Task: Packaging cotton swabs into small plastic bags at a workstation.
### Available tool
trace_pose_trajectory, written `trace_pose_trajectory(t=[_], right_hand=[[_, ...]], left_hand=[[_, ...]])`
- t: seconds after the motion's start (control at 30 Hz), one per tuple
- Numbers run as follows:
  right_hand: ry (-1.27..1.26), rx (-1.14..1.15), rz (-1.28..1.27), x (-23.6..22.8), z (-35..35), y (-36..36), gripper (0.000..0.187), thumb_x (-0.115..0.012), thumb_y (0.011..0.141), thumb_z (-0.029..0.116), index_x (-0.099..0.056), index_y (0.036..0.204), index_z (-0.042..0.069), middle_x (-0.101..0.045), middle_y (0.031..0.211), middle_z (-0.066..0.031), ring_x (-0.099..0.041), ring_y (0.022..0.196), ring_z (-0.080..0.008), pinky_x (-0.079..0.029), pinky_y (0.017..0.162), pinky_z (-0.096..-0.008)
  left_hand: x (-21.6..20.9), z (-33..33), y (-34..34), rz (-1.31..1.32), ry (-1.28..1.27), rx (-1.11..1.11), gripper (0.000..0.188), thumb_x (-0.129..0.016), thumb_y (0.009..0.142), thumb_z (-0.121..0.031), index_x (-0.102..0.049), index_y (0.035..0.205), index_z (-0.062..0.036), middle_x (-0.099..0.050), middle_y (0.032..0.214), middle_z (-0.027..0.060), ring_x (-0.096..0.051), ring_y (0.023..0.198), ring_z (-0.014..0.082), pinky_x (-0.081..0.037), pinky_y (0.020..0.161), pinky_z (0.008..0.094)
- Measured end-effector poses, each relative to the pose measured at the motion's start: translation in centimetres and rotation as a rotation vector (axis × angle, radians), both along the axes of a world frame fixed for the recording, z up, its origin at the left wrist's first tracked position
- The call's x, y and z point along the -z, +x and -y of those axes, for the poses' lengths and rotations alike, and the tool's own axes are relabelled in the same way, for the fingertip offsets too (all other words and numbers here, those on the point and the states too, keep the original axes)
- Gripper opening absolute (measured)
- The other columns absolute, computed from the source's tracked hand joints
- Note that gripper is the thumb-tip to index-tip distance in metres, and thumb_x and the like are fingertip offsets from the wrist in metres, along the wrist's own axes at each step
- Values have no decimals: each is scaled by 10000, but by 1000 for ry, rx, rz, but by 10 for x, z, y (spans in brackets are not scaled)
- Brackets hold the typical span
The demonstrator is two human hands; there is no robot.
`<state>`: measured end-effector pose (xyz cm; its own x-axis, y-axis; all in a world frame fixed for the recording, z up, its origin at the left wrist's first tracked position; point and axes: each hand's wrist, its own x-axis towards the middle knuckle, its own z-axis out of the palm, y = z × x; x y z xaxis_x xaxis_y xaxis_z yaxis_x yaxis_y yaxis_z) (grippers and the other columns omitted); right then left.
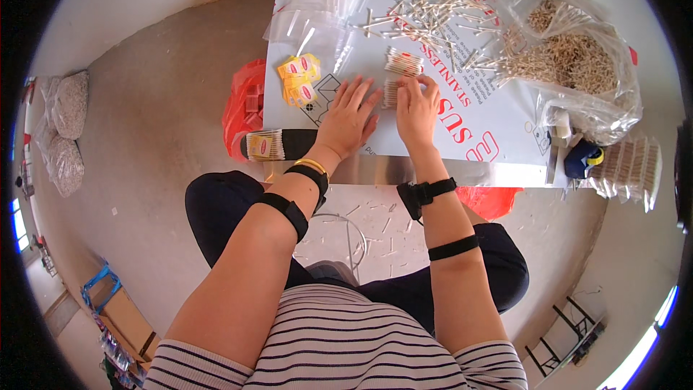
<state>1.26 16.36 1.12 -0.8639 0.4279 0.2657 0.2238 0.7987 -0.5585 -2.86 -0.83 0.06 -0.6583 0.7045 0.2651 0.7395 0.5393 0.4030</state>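
My left hand (349, 119) lies on the metal-topped table with its fingers stretched out and apart, holding nothing. Just right of it, my right hand (417, 114) has bent fingers closed at a small row of cotton swabs (390, 94), partly hidden by the hand. Beyond the fingertips is a second neat bundle of cotton swabs (404, 63). Yellow printed cards (299, 78) lie in a loose stack left of my left hand. Near my left wrist, a packet of cotton swabs with a yellow card (265, 145) rests on a dark pad (299, 143) at the table's edge.
Loose cotton swabs (440, 11) are heaped at the far middle. A large clear bag of swabs (577, 61) stands at the right. Clear flat bags (317, 14) lie far left, and a red bag (245, 108) hangs beside the table. A tape dispenser (583, 159) sits by the right corner.
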Motion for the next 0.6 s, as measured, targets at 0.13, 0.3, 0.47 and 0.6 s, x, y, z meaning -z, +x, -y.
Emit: trace_pose_trajectory(t=[0.13, 0.3, 0.47, 0.6], right_hand=[[-29, -10, 2, 2, 0, 4, 185, -598, 962, 197, -682, 1114, 133, -536, 1256, -143, -481, 1225, -368, -357, 1084, -512], [-63, -15, -4, 1, -1, 8, 208, -614, 950, 165, -691, 1141, 137, -532, 1265, -145, -470, 1243, -368, -354, 1088, -508], [-81, -36, -2, -1, 0, 11, 200, -624, 937, 139, -713, 1117, 134, -527, 1271, -148, -466, 1248, -365, -352, 1091, -502], [-36, -78, -36, -2, -1, 13, 219, -595, 940, 126, -727, 1112, 149, -517, 1285, -156, -480, 1215, -371, -396, 1039, -498]], left_hand=[[0, 0, 0, -12, -7, -3, 521, -585, 972, -265, -495, 1448, -73, -417, 1533, 159, -359, 1464, 359, -263, 1233, 517], [-1, -1, 0, -12, -9, -5, 519, -580, 974, -269, -500, 1444, -63, -421, 1529, 159, -359, 1466, 357, -263, 1234, 515], [0, 0, 0, -13, -9, -13, 507, -579, 974, -266, -514, 1433, -60, -438, 1516, 160, -359, 1466, 355, -262, 1234, 515], [2, -1, 0, -18, 12, -19, 487, -588, 964, -255, -544, 1406, -56, -461, 1497, 161, -374, 1455, 357, -271, 1229, 517]])
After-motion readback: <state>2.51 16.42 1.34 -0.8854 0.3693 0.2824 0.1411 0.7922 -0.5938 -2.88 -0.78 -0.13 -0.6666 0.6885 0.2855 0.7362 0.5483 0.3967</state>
